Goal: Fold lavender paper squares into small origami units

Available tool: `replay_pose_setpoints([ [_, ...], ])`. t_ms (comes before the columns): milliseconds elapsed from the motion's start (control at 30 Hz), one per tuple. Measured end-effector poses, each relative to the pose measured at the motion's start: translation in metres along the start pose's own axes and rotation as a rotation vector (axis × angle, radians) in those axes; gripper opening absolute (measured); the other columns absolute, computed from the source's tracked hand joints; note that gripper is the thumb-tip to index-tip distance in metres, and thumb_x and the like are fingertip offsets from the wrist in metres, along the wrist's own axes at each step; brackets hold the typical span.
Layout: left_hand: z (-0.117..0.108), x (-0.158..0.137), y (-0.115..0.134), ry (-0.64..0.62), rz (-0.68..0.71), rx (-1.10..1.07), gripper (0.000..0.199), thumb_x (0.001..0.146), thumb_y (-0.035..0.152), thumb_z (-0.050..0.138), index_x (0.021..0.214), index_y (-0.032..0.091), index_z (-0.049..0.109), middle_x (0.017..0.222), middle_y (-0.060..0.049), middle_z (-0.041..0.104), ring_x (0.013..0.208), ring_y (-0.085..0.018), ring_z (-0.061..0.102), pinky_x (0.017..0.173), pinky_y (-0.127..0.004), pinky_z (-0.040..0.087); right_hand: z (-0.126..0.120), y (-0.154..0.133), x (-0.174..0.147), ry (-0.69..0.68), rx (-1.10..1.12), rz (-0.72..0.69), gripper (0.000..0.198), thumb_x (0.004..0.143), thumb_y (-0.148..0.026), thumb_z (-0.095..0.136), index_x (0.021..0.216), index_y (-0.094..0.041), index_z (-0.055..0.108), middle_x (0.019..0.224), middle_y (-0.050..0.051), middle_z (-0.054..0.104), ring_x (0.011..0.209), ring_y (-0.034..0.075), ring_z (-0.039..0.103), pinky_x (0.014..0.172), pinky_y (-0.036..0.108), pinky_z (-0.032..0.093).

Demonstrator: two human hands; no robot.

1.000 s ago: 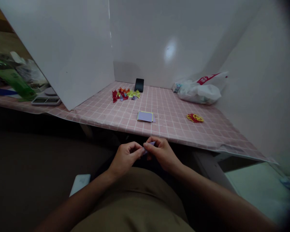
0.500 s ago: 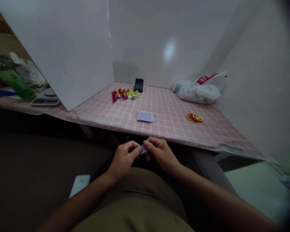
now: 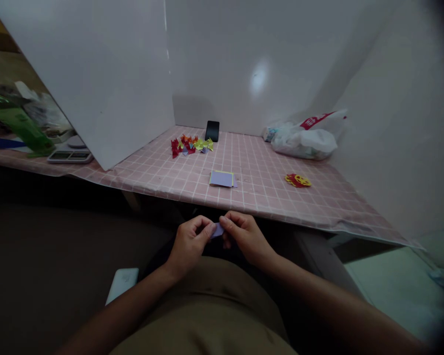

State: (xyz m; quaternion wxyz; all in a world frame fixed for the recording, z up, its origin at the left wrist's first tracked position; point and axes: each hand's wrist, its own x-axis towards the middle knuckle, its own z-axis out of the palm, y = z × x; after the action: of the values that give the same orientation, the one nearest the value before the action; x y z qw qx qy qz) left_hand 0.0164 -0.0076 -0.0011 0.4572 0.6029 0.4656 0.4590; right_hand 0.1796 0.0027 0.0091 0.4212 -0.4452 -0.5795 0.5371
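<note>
A small folded piece of purple paper [image 3: 217,230] is pinched between my two hands, just below the table's front edge and above my lap. My left hand [image 3: 191,241] grips its left end between thumb and fingers. On the other end, my right hand [image 3: 246,235] has its thumb and forefinger closed. On the table lies a stack of square paper sheets [image 3: 222,178], purple on top with a yellow edge showing. Farther back sits a cluster of small folded paper figures [image 3: 190,145] in red, orange, yellow and purple.
A black phone [image 3: 212,131] leans at the back of the pink checked table [image 3: 251,153]. To the right are a white plastic bag [image 3: 307,140] and red and yellow cut-out shapes [image 3: 298,180]. Left of the white panel [image 3: 107,74] stand a scale [image 3: 70,155] and a green bottle [image 3: 20,123].
My hands stay in nearly the same place. The purple paper has shifted slightly, and a little more of it shows between my fingers.
</note>
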Motion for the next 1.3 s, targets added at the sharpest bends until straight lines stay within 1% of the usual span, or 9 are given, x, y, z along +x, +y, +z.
replay_pose_setpoints([
  [100,0.0002,-0.0004,-0.0021,-0.006,-0.006,-0.017,0.025,0.088,0.036,0.060,0.072,0.016,0.062,0.064,0.001,0.056,0.061,-0.012,0.048,0.058,-0.024,0.039,-0.0009,-0.0001,0.0010,0.014,-0.027,0.004,0.036,0.088,-0.046,0.062,0.065,-0.018,0.055,0.049,-0.004,0.055,0.042,0.008,0.048,0.045,0.022,0.035],
  [267,-0.0002,0.0016,-0.0054,-0.068,-0.028,-0.058,0.024,0.088,0.037,0.060,0.079,0.015,0.066,0.069,0.000,0.060,0.064,-0.013,0.051,0.060,-0.024,0.041,-0.0026,0.0006,0.0025,-0.008,-0.029,0.018,0.037,0.088,-0.047,0.062,0.065,-0.018,0.056,0.049,-0.005,0.054,0.042,0.008,0.048,0.044,0.021,0.034],
  [400,-0.0001,0.0014,-0.0036,0.022,-0.024,-0.063,0.024,0.086,0.035,0.062,0.074,0.015,0.064,0.063,0.002,0.057,0.060,-0.012,0.050,0.058,-0.023,0.039,-0.0009,0.0018,0.0015,-0.047,0.049,0.010,0.041,0.092,-0.050,0.055,0.067,-0.017,0.056,0.057,-0.003,0.057,0.045,0.008,0.052,0.047,0.022,0.038],
  [500,0.0003,0.0006,-0.0019,0.076,-0.021,-0.082,0.024,0.085,0.035,0.063,0.071,0.015,0.062,0.062,0.002,0.056,0.059,-0.011,0.050,0.057,-0.023,0.039,0.0006,0.0034,0.0010,-0.091,0.067,0.021,0.035,0.087,-0.048,0.064,0.071,-0.016,0.058,0.062,-0.003,0.059,0.047,0.008,0.053,0.048,0.022,0.040],
  [567,0.0003,0.0010,-0.0021,0.065,-0.038,-0.107,0.025,0.085,0.035,0.062,0.070,0.015,0.062,0.061,0.002,0.057,0.059,-0.011,0.050,0.058,-0.023,0.040,0.0007,0.0046,0.0016,-0.100,0.054,0.021,0.033,0.084,-0.043,0.067,0.069,-0.016,0.057,0.061,-0.003,0.058,0.048,0.008,0.053,0.049,0.023,0.041],
  [800,-0.0033,0.0057,-0.0044,-0.053,-0.121,-0.195,0.026,0.084,0.038,0.065,0.072,0.014,0.065,0.064,0.000,0.060,0.061,-0.012,0.052,0.060,-0.024,0.042,-0.0036,0.0034,0.0039,-0.148,-0.013,0.034,0.030,0.086,-0.039,0.063,0.067,-0.017,0.055,0.057,-0.004,0.055,0.047,0.008,0.050,0.047,0.022,0.039],
  [1000,-0.0026,0.0051,-0.0051,0.009,-0.106,-0.202,0.026,0.081,0.036,0.068,0.068,0.014,0.064,0.060,0.003,0.055,0.058,-0.010,0.046,0.057,-0.022,0.038,-0.0020,0.0036,0.0029,-0.131,0.031,0.042,0.028,0.086,-0.039,0.063,0.069,-0.017,0.055,0.061,-0.003,0.057,0.049,0.008,0.053,0.050,0.023,0.041],
  [1167,-0.0001,0.0050,-0.0078,-0.024,-0.148,-0.245,0.026,0.079,0.037,0.069,0.068,0.015,0.062,0.057,0.004,0.053,0.053,-0.009,0.044,0.052,-0.022,0.036,-0.0010,0.0067,0.0036,-0.101,0.028,0.046,0.024,0.086,-0.036,0.061,0.073,-0.017,0.056,0.061,-0.003,0.058,0.049,0.009,0.054,0.050,0.023,0.041],
  [1300,0.0001,0.0050,-0.0079,-0.056,-0.142,-0.260,0.026,0.081,0.038,0.068,0.070,0.015,0.061,0.059,0.003,0.053,0.052,-0.009,0.045,0.051,-0.021,0.038,-0.0014,0.0091,0.0037,-0.094,0.016,0.051,0.024,0.086,-0.037,0.061,0.073,-0.018,0.054,0.059,-0.004,0.057,0.048,0.009,0.053,0.049,0.023,0.041],
])
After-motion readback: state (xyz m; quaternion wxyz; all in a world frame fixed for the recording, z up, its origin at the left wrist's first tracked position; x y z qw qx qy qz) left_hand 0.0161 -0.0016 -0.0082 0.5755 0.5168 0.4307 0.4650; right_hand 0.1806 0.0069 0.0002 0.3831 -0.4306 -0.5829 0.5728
